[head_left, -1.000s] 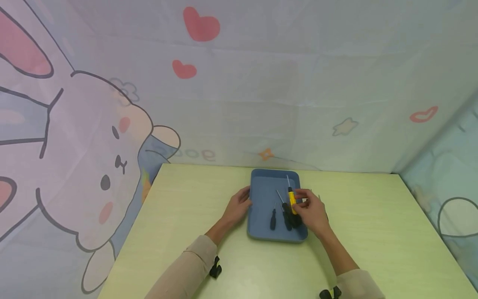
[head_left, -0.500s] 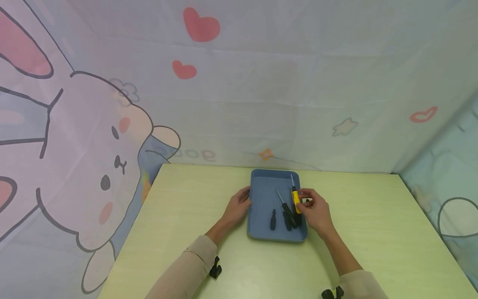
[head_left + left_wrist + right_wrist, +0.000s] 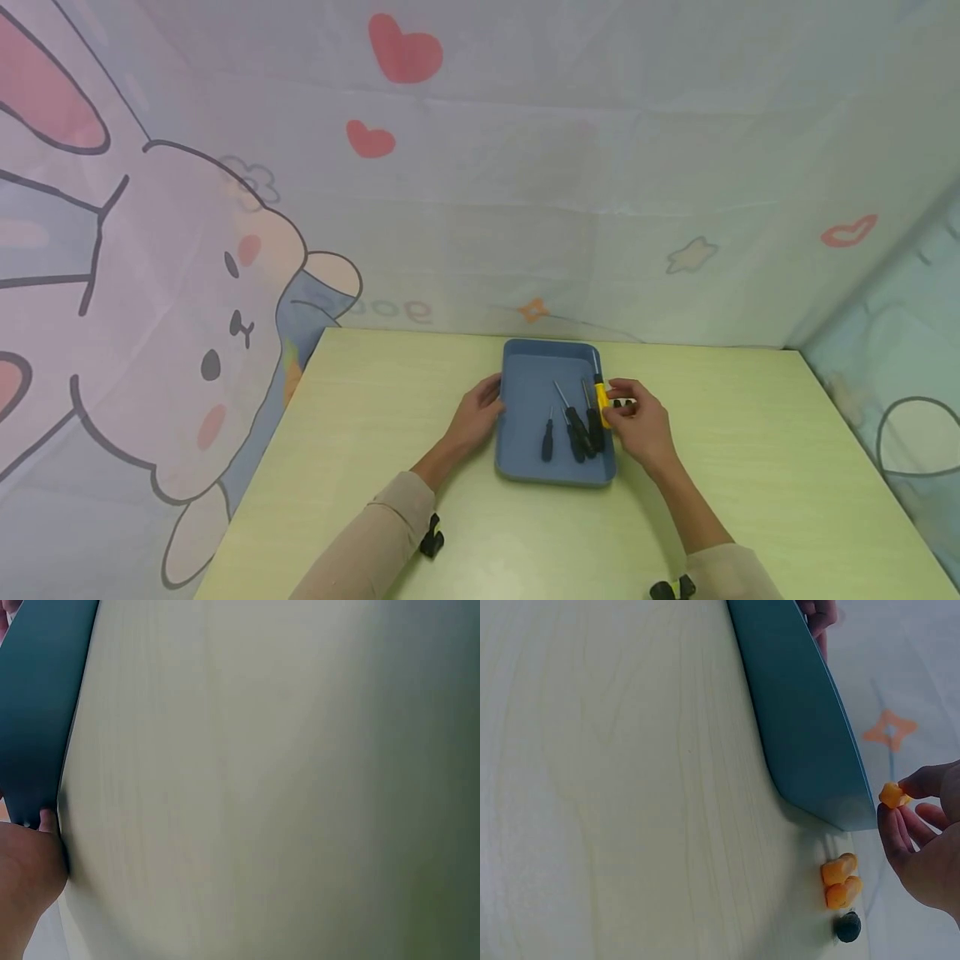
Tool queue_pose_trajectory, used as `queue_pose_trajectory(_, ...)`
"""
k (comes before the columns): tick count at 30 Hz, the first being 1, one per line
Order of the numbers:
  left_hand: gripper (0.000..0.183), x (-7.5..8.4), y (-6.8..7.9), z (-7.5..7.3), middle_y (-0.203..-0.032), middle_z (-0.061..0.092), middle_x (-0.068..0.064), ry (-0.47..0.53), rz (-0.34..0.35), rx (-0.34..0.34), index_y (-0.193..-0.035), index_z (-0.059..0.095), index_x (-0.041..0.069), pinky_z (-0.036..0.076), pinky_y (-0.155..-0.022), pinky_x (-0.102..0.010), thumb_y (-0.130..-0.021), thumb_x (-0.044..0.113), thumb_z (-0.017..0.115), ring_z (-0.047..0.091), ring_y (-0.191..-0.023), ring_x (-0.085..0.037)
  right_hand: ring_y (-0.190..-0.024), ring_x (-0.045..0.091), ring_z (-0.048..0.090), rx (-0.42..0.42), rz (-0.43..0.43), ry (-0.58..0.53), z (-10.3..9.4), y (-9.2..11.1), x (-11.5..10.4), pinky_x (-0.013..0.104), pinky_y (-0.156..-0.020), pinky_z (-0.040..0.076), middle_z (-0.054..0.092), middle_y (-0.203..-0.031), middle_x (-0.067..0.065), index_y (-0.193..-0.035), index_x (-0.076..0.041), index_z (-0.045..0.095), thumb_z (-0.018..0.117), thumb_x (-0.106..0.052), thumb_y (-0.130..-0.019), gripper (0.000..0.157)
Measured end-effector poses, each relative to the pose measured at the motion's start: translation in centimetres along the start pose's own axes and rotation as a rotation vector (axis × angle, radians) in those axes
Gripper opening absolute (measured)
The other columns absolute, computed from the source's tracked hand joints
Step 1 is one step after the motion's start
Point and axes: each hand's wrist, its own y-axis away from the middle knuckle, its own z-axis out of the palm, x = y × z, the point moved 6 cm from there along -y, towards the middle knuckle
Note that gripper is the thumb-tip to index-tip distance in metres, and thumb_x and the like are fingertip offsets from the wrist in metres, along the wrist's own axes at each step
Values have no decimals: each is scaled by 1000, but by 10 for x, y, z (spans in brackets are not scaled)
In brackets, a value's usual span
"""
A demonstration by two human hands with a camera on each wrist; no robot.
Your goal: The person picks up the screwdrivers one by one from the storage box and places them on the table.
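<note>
My left hand point(image 3: 476, 414) grips the left rim of a blue-grey tray point(image 3: 528, 375), with the tray's outer wall point(image 3: 37, 705) showing in the left wrist view. Over the tray's right side, my right hand point(image 3: 641, 421) pinches a yellow-handled screwdriver point(image 3: 603, 406) between thumb and fingers. Its shaft points away, toward the far end of the tray. Several black-handled screwdrivers lie inside: a small one point(image 3: 547, 443) stands apart, and the others, such as one longer screwdriver point(image 3: 574, 423), cluster at the right. The right wrist view shows the orange-looking handle end point(image 3: 893, 795) in my fingertips.
Right of the tray, partly behind my right hand, more orange handles point(image 3: 838, 881) and a black handle point(image 3: 847, 927) lie on the pale wooden table point(image 3: 750, 433). A printed cloth point(image 3: 555, 192) hangs behind the table's far edge.
My right hand has carried the yellow-handled screwdriver rightward, from above the black screwdrivers to the tray's right wall, uncovering another black-handled screwdriver. The left hand stays at the rim.
</note>
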Motion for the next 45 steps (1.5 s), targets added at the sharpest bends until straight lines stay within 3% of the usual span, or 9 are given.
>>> queue_pose_trajectory(12, 63, 0, -3, -1, -163, 36, -33, 46, 10, -29, -158, 33, -13, 32, -124, -52, -98, -6, 50, 35, -153, -45, -103, 31, 67, 3, 23, -9, -8, 3, 5, 22, -71, 60, 67, -131, 20, -145, -3, 58, 71, -5, -98, 49)
queue_pose_trajectory(22, 62, 34, 13, -3, -160, 37, -37, 44, 23, -35, -155, 36, -18, 35, -123, -53, -96, -8, 51, 37, -150, -50, -98, 30, 67, 26, 37, 13, -12, 3, 11, 17, -70, 57, 68, -131, 21, -146, -2, 58, 71, -6, -98, 49)
queue_pose_trajectory(37, 62, 35, 14, -1, -161, 36, -36, 55, 7, -32, -156, 35, -16, 33, -124, -52, -97, -9, 51, 36, -151, -48, -112, 36, 67, 46, 85, 11, -24, 6, 18, 10, -76, 53, 67, -136, 23, -145, 0, 57, 68, -7, -100, 47)
queue_pose_trajectory(45, 62, 34, 13, -1, -162, 36, -35, 59, 8, -39, -156, 35, -16, 33, -124, -52, -97, -8, 51, 36, -152, -48, -108, 34, 68, 68, 93, 24, -30, 8, 23, 11, -75, 53, 67, -135, 23, -144, -1, 58, 68, -7, -100, 46)
